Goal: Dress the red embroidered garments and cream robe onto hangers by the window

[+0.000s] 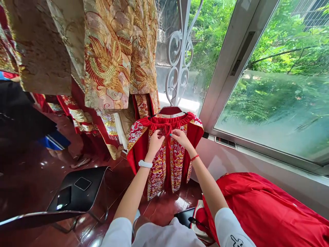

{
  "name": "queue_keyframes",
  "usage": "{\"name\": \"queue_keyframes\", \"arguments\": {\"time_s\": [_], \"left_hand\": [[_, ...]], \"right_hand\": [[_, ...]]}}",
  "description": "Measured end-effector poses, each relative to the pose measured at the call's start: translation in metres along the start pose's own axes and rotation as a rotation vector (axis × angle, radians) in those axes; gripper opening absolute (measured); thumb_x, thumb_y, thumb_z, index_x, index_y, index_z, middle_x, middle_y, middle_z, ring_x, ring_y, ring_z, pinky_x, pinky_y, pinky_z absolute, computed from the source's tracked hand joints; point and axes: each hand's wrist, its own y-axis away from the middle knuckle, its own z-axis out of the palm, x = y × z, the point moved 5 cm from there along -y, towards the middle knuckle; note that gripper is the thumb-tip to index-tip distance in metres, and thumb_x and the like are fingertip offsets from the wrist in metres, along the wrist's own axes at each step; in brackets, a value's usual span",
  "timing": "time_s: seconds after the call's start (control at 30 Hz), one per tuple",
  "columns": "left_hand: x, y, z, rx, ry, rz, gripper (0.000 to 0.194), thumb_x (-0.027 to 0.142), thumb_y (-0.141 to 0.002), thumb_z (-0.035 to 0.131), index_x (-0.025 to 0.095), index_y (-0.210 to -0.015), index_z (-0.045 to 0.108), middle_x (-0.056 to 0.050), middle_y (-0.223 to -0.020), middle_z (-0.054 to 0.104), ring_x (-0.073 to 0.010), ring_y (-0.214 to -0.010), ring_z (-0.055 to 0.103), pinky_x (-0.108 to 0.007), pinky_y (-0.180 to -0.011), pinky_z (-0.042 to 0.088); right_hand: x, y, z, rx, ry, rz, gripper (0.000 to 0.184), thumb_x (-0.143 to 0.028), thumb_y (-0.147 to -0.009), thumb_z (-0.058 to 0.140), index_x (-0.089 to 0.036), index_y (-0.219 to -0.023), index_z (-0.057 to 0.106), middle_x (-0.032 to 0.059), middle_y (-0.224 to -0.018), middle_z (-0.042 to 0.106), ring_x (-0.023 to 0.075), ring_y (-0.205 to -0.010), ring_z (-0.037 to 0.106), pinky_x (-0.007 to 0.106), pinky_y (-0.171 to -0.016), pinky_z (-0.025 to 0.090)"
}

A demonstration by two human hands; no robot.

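Observation:
A red skirt [158, 164] with gold and silver embroidered panels hangs in front of me from a hanger [170, 110]. Its gathered waistband has a red drawstring [168, 129] tied in a bow at the middle. My left hand [156, 140], with a white band on the wrist, pinches the drawstring on the bow's left side. On the other side my right hand [181, 138] pinches it too, a red string bracelet on that wrist. The fingertips partly cover the bow and cords. Long red ends hang down between the panels.
Gold embroidered garments [108, 61] hang at the upper left. A black chair [79, 192] with dark flat items on it stands lower left, near another person's leg [60, 154]. Red cloth [259, 206] lies heaped at lower right, below the window [277, 103].

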Motion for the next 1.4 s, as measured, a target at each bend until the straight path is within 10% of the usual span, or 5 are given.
{"name": "queue_keyframes", "arguments": {"time_s": [0.33,0.57,0.77,1.07,1.4], "left_hand": [[0.064,0.009,-0.045,0.354,-0.303,0.507,0.031,0.007,-0.084,0.052,0.021,-0.110,0.061,-0.011,-0.118,0.061,-0.0257,-0.118,0.056,-0.044,-0.107,0.044],[0.052,-0.047,-0.082,0.288,-0.543,0.285,0.033,0.033,-0.090,0.056,0.016,-0.115,0.067,-0.016,-0.116,0.069,-0.0343,-0.115,0.060,-0.047,-0.104,0.041],[0.024,-0.092,-0.088,-0.102,-0.153,0.074,0.045,0.060,-0.078,0.061,0.017,-0.070,0.067,-0.004,-0.073,0.068,-0.0214,-0.074,0.059,-0.031,-0.075,0.043],[0.026,-0.087,-0.094,-0.106,-0.068,0.102,0.050,0.066,-0.075,0.065,0.017,-0.066,0.062,-0.002,-0.068,0.063,-0.0179,-0.070,0.056,-0.030,-0.069,0.042],[0.000,-0.023,-0.108,0.115,-0.425,0.427,0.079,0.028,-0.073,0.078,0.019,-0.144,0.045,-0.016,-0.147,0.052,-0.0327,-0.136,0.050,-0.049,-0.116,0.039]], "right_hand": [[-0.007,0.018,-0.054,0.276,-0.026,0.008,0.021,-0.040,-0.083,0.057,-0.023,-0.095,0.062,0.0047,-0.085,0.069,0.0203,-0.071,0.064,0.034,-0.067,0.053],[-0.011,-0.007,-0.113,0.657,0.299,-0.159,0.039,-0.041,-0.084,0.057,-0.020,-0.117,0.064,0.0141,-0.117,0.069,0.0288,-0.108,0.064,0.046,-0.096,0.051],[0.011,-0.055,-0.155,0.279,0.143,-0.092,0.041,-0.057,-0.076,0.066,-0.018,-0.090,0.074,0.0076,-0.088,0.076,0.0260,-0.088,0.068,0.038,-0.081,0.054],[0.021,-0.044,-0.159,0.114,-0.174,0.124,0.050,-0.066,-0.061,0.082,-0.020,-0.074,0.068,0.0002,-0.064,0.066,0.0157,-0.059,0.059,0.026,-0.051,0.046],[0.031,0.008,-0.171,0.215,0.129,-0.148,0.064,-0.046,-0.066,0.083,-0.021,-0.123,0.066,0.0099,-0.120,0.073,0.0277,-0.111,0.067,0.043,-0.102,0.052]]}}
